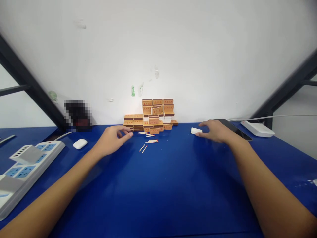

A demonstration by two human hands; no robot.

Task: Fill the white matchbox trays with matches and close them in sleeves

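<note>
My left hand [112, 140] hovers at the left of the match piles with nothing held. Its thumb and forefinger are slightly apart, near the lower left of the matchbox stack [156, 114]. Orange and brown matchboxes form this stepped pile against the wall. In front lie loose red-tipped matches [152, 141] in small groups, two of them separate and slanted. My right hand [214, 130] has its thumb and forefinger spread around a small white box-like piece [196, 131] on the table. The thumb overlaps its near edge; firm contact cannot be made out.
A white power strip [32, 168] with plugs lies at the left, near a small white case [80, 143]. Behind my right hand are a dark phone [235, 130] and a white flat box [257, 128]. The blue table [158, 191] meets a white wall.
</note>
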